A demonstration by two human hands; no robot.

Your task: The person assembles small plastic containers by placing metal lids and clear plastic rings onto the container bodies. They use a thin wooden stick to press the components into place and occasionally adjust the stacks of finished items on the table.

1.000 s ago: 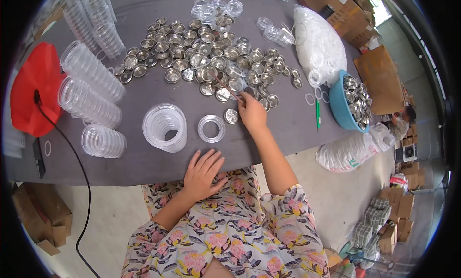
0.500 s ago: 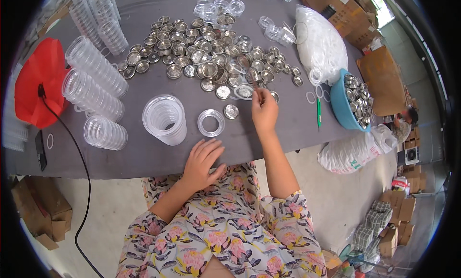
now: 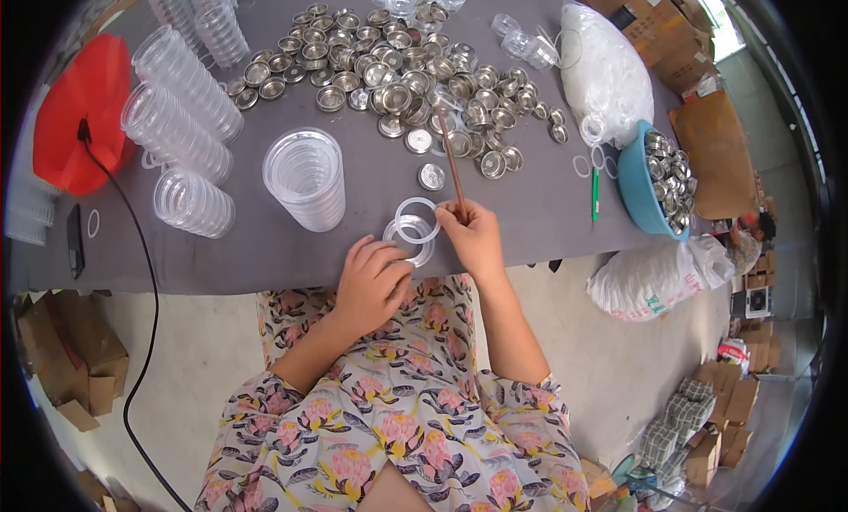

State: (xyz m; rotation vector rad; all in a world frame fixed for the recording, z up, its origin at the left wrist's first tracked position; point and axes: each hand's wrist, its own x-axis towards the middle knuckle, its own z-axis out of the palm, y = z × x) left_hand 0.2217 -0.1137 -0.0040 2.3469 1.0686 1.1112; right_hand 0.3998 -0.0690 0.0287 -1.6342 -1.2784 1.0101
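My right hand (image 3: 473, 238) pinches a thin translucent white ring (image 3: 402, 232) at its right edge. The same hand holds a slim brown stick (image 3: 453, 172) that points away from me. The white ring hangs over a clear plastic ring (image 3: 422, 254) near the table's front edge, partly overlapping it. My left hand (image 3: 375, 278) has its bent fingertips on the left side of the clear ring; its grip is partly hidden. Just beyond lies a single round metal lid (image 3: 431, 176). To its left stands a stack of clear plastic rings (image 3: 305, 181).
A heap of metal lids (image 3: 389, 70) covers the far middle of the grey table (image 3: 291, 269). More clear stacks (image 3: 177, 132) and a red object (image 3: 79, 114) stand left. To the right are a plastic bag (image 3: 605, 70), a green cutter (image 3: 595, 197) and a blue basin (image 3: 638, 189) of lids.
My right hand has come back toward me from the heap, bringing the white ring over the clear ring. The clear ring has shifted nearer to me, and my left hand now touches it.
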